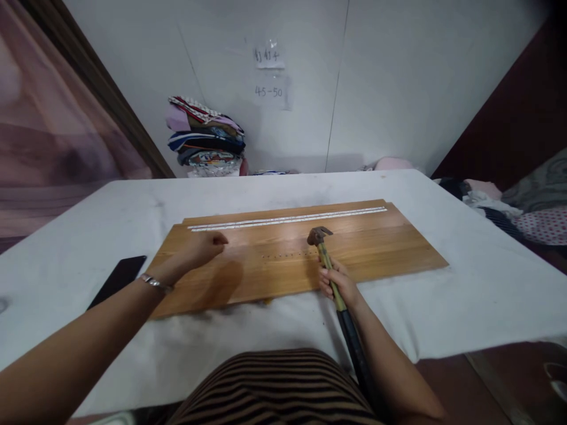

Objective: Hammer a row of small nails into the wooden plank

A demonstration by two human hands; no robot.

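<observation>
In the head view, the right hand [339, 284] has its grip closed around the yellowish shaft of a long claw hammer [325, 252], whose metal head rests on the wide brown wooden board [381, 245] at the right end of a row of small dark dots [287, 256]. The left hand [206, 247] lies on the board's left part, just below a long silver metal strip [287, 218], its grip too blurred to tell closed from open. The board lies on the white-covered counter [465, 295], with 1 flat black phone [117, 280] left of it.
</observation>
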